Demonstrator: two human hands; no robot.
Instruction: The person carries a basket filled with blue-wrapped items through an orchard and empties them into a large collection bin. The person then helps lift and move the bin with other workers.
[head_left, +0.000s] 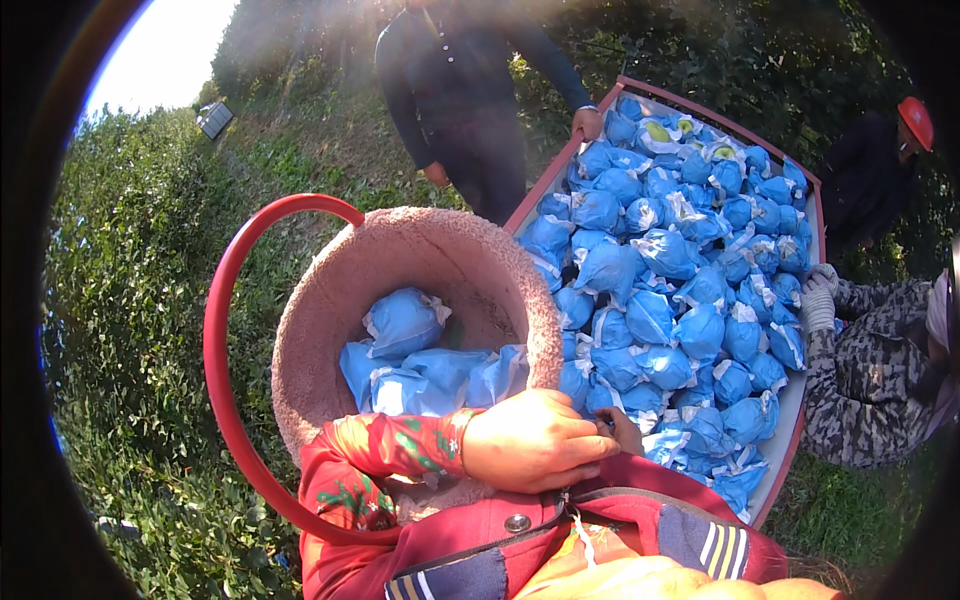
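My left hand (536, 442), in a red floral sleeve, reaches across my front with its fingers bent inward. Its fingertips meet or overlap my right hand (622, 430), which is partly hidden behind it; whether anything is between them cannot be told. Both are at the near edge of a cart tray (789, 442) heaped with blue-wrapped fruits (667, 251). Near its far end, several green fruits (656, 132) show through open wrappings. Left of the tray is a basket (544, 300) lined with pink fleece, with a red hoop handle (217, 345). Several blue-wrapped fruits (405, 322) lie inside it.
A person in dark clothes (450, 97) stands opposite, one hand on the tray's rim. At right, a person in camouflage (870, 375) has gloved hands at the rim; behind is a person in a red helmet (915, 124). Leafy plants (135, 300) line the left.
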